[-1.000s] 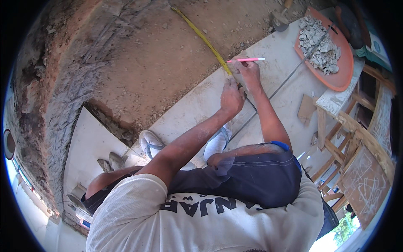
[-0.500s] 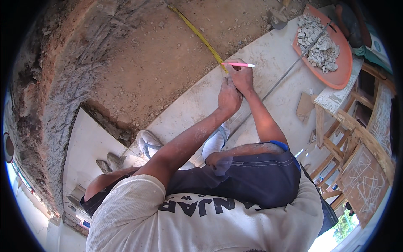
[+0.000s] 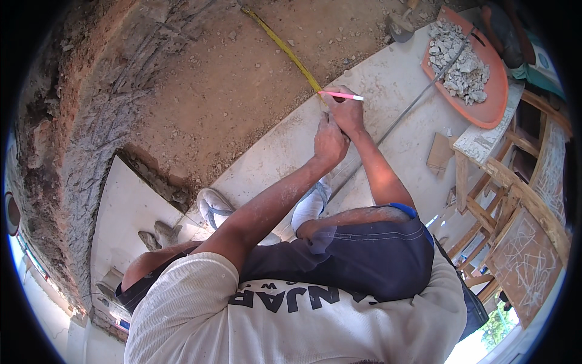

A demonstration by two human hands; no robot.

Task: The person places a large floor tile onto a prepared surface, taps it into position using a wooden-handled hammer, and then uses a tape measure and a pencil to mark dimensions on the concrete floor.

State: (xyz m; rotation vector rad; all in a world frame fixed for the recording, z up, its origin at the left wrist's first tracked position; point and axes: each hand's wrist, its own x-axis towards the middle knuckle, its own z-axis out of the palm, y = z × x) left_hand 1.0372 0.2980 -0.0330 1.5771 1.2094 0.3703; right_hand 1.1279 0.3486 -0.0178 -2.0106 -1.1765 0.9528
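Note:
A yellow tape measure [image 3: 285,48] runs out over the bare earth, from the far side to the edge of the pale floor tiles. At its near end my left hand [image 3: 331,144] is closed on the tape; what lies inside the palm is hidden. My right hand [image 3: 348,115] sits just beyond the left, touching it, with a pink marker [image 3: 344,95] pinched in the fingers. The marker lies almost level, its white end to the right and its tip against the tape by the tile edge.
An orange tray [image 3: 500,91] of rubble [image 3: 461,67] stands at the far right, beside another person's leg [image 3: 504,36]. A long metal rod [image 3: 412,106] slants across the tiles. Wooden furniture [image 3: 485,212] fills the right, a trowel-like tool [image 3: 400,29] lies far off, and a rough broken wall [image 3: 79,139] rises left.
My right hand and the marker have shifted slightly to the left, and the marker's white end has dipped a little. The left hand has barely moved; the tape lies as before.

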